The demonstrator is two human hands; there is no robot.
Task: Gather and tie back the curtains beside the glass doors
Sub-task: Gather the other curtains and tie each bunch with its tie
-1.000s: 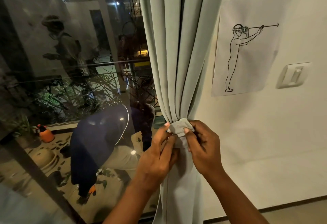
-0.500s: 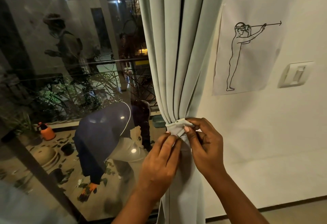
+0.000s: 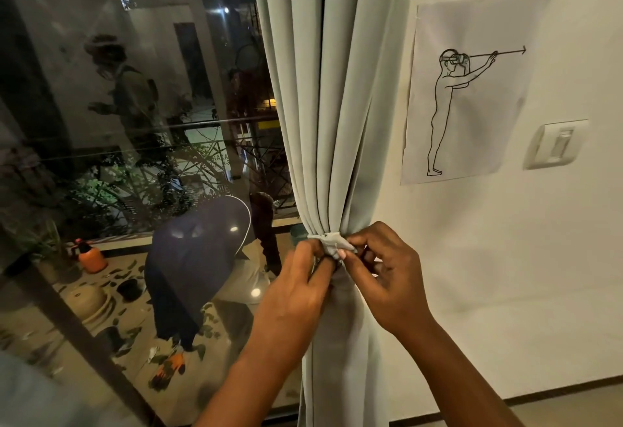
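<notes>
A pale grey-green curtain [image 3: 323, 106] hangs gathered into a narrow bunch beside the glass door [image 3: 135, 156]. A tie-back band [image 3: 332, 242] of the same cloth cinches it at waist height. My left hand [image 3: 296, 295] has its fingers curled against the left side of the band, over the curtain folds. My right hand [image 3: 384, 278] pinches the band's loose end between thumb and fingertips at the front of the bunch. Below the band the curtain falls straight between my forearms.
A white wall to the right carries a line drawing on paper [image 3: 465, 89] and a light switch [image 3: 556, 145]. Behind the glass a person [image 3: 199, 264] bends over on a balcony with pots and an orange sprayer [image 3: 91, 258]. A dark door frame [image 3: 77, 335] crosses low left.
My left fingers have curled in tighter against the band. My right hand has shifted its pinch on the band's end, which now looks smaller and more tucked.
</notes>
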